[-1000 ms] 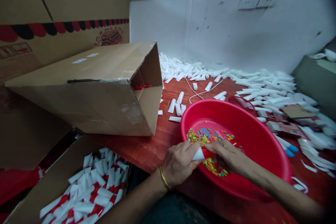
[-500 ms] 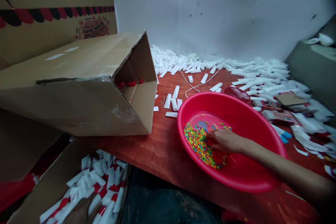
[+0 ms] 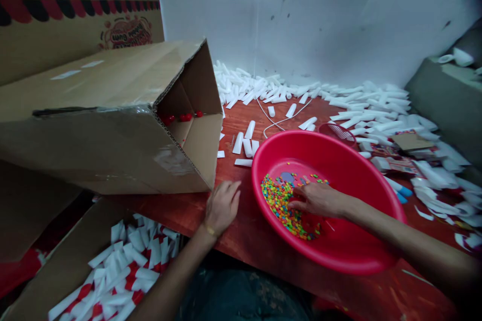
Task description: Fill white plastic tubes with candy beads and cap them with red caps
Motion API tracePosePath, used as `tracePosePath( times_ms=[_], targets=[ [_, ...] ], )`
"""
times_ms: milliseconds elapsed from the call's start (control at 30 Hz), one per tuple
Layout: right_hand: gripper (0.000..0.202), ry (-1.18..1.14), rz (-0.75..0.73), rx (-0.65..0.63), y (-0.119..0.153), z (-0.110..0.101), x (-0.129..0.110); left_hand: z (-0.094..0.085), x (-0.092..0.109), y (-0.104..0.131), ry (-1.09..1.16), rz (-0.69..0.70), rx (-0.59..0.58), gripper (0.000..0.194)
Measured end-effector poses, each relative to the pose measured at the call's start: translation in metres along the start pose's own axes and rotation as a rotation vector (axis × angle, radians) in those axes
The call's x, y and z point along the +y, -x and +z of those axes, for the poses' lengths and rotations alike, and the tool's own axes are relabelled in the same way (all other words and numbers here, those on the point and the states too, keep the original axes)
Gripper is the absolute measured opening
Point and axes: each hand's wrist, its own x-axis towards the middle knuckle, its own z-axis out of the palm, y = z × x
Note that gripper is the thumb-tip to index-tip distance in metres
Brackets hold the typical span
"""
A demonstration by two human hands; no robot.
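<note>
In the red basin [image 3: 361, 180], colourful beads [image 3: 282, 203] touch the right hand [image 3: 318, 199] fingertips.

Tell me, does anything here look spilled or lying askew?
Yes. The cardboard box lies tipped on its side, open end toward the red basin, and white tubes lie scattered loose over the table along the wall.

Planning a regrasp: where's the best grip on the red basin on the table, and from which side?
Probably the near-left rim of the red basin, pinched from the left. The rim is a thin raised lip and lies bare there. The left hand hovers open just beside it over the table. The right hand is inside, on the coloured beads, so a far-side grip would cross that arm.
</note>
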Motion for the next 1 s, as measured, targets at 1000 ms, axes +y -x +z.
tracePosePath(
  times_ms=[1000],
  targets=[
    [0.033, -1.347, -0.298, 0.262, 0.018, -0.014, -0.005, -0.064, 0.061, -0.022, 0.590, 0.029, -0.077, 0.033]
  ],
)
